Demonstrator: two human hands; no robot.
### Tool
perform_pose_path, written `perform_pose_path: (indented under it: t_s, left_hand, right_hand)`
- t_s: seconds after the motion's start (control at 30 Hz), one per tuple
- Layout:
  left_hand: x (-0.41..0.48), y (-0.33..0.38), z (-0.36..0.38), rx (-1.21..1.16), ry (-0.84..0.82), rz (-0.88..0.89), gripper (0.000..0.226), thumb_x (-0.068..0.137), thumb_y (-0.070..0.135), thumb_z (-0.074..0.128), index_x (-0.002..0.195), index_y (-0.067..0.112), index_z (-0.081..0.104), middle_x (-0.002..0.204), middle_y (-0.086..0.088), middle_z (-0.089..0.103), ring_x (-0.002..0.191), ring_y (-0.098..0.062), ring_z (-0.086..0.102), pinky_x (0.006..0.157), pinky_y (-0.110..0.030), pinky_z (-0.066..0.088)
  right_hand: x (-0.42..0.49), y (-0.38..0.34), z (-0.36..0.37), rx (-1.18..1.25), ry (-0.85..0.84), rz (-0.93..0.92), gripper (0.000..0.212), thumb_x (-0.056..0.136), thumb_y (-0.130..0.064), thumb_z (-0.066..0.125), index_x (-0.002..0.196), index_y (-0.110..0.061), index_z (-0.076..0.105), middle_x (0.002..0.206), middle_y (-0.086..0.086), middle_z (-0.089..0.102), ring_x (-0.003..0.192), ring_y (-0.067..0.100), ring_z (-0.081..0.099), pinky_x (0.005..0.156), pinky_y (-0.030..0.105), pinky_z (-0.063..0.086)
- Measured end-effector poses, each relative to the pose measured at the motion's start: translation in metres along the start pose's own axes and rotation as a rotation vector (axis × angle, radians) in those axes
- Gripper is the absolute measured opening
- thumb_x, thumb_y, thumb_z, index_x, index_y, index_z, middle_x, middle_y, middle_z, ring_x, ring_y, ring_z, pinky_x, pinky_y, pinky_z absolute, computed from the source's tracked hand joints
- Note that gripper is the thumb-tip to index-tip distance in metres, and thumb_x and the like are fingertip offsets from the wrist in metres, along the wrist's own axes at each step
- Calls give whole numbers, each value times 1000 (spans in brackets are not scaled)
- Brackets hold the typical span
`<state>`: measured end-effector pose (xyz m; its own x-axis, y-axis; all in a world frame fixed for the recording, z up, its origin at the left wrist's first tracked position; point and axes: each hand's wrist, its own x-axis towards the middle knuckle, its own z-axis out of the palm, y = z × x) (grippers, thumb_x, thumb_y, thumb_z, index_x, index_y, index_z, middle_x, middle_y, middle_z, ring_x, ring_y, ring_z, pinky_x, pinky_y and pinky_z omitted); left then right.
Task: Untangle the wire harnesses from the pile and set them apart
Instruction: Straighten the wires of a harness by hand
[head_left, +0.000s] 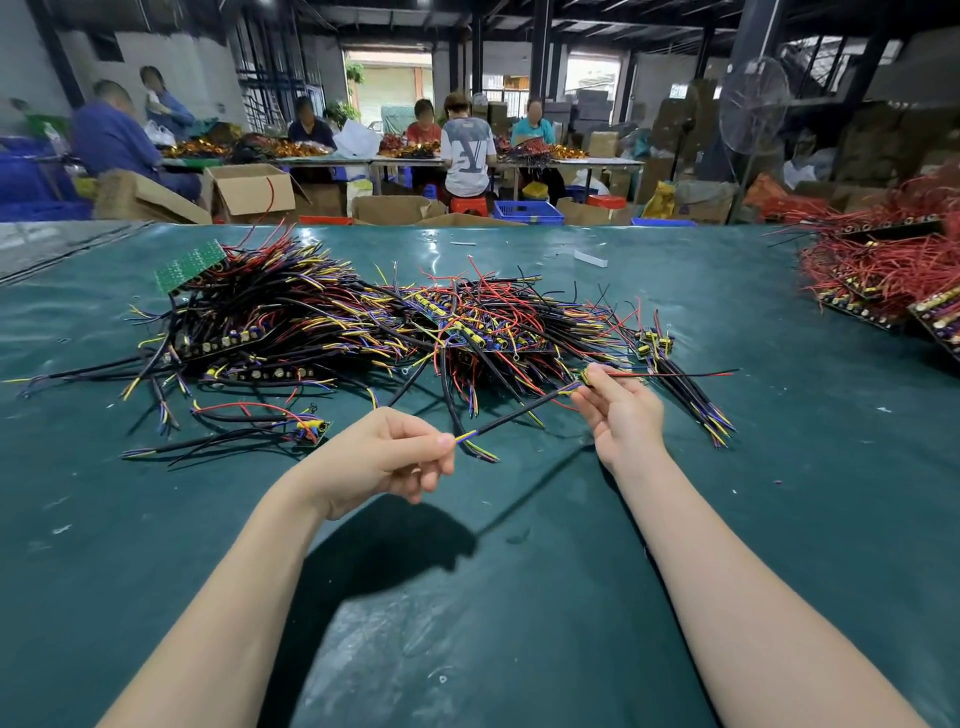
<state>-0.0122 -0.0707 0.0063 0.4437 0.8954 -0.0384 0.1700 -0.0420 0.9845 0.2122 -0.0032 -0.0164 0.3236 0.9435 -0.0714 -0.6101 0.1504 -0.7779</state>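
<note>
One harness (519, 413), a black cable with coloured wire ends, is stretched between both hands just in front of the pile (363, 322), held above the green bench (493, 649). The left hand (384, 457) pinches the stripped yellow and blue end between thumb and fingers (444, 442), with the other fingers curled under. The right hand (623, 415) pinches the other end at a small yellow part, its fingers narrow around it. A thin red lead (675, 373) runs on past that grip, to the right of the pile. Both forearms reach forward. The left wrist is bent inward, and the right hand is a little higher and closer to the pile.

The step looks like drawing this one piece free. It would go best with the cable kept gently taut and lifted straight up off the pile's near edge, so loose ends do not snag. I cannot tell whether the red lead is fully clear, so a slow pull is wise. A small bundle (691, 405) to the right of the pile seems the likely place to lay it, lined up alongside.
</note>
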Motion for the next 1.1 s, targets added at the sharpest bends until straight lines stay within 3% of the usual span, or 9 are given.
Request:
perform_pose_path:
  t_s: [0.2,0.3,0.4,0.53,0.6,0.67,0.9,1.0,1.1]
  left_hand:
    - [-3,-1,-6,-23,6,-37,22,77,17,57,62,13,72,51,3,59,39,-4,45,41,-14,39]
    - [-4,-3,-15,142,64,-131,30,88,-2,49,72,12,69,43,6,43,35,-4,27,36,-12,22]
    - [-2,-3,-20,279,154,-204,36,89,1,41,67,11,68,40,7,35,34,-6,22,36,-14,18]
    - [8,-1,1,21,251,-190,28,93,10,42,76,11,65,51,1,53,39,-6,44,39,-15,36]
    - [15,0,18,-239,220,-191,25,97,17,41,86,9,62,58,-2,61,46,-8,56,44,-19,49]
    - [20,-2,32,-352,156,-192,22,98,21,41,88,10,58,65,-5,64,51,-10,61,50,-25,55]
    - [24,-8,39,-247,308,-126,14,93,8,50,83,8,59,54,4,60,40,-1,49,40,-13,42]
    - [24,-9,39,-249,280,-140,14,91,10,54,80,10,62,53,6,62,39,0,48,38,-11,39]
    - [24,-9,37,-307,268,-168,15,91,10,54,79,12,63,53,6,62,39,1,48,37,-11,39]
  right_hand:
    - [0,-1,-2,-14,10,14,18,86,0,60,72,-8,54,42,-7,58,37,3,54,42,15,49]
    - [3,-4,-4,-3,36,3,16,87,-2,59,74,-9,53,42,-8,58,37,2,54,42,15,49]
    - [1,-6,-3,-4,32,17,16,87,-4,60,73,-10,54,41,-8,57,36,2,53,42,14,48]
    - [-13,1,13,-204,-186,140,16,86,-3,59,73,-12,57,43,-7,59,35,1,51,39,13,45]
    - [-24,8,22,-320,-356,186,14,86,-3,58,74,-10,57,47,-6,60,35,1,51,39,13,44]
    - [-32,16,29,-382,-455,194,13,85,-2,59,74,-9,57,48,-5,61,37,3,52,40,14,45]
    - [-37,22,32,-314,-491,235,8,85,2,58,82,-5,59,53,-4,63,45,7,59,46,16,48]
    - [-36,24,31,-390,-468,226,7,85,2,58,90,-2,60,54,-5,63,43,5,55,44,16,47]
    - [-35,23,30,-396,-491,236,11,87,2,54,85,-5,62,53,-4,63,43,6,55,46,18,49]
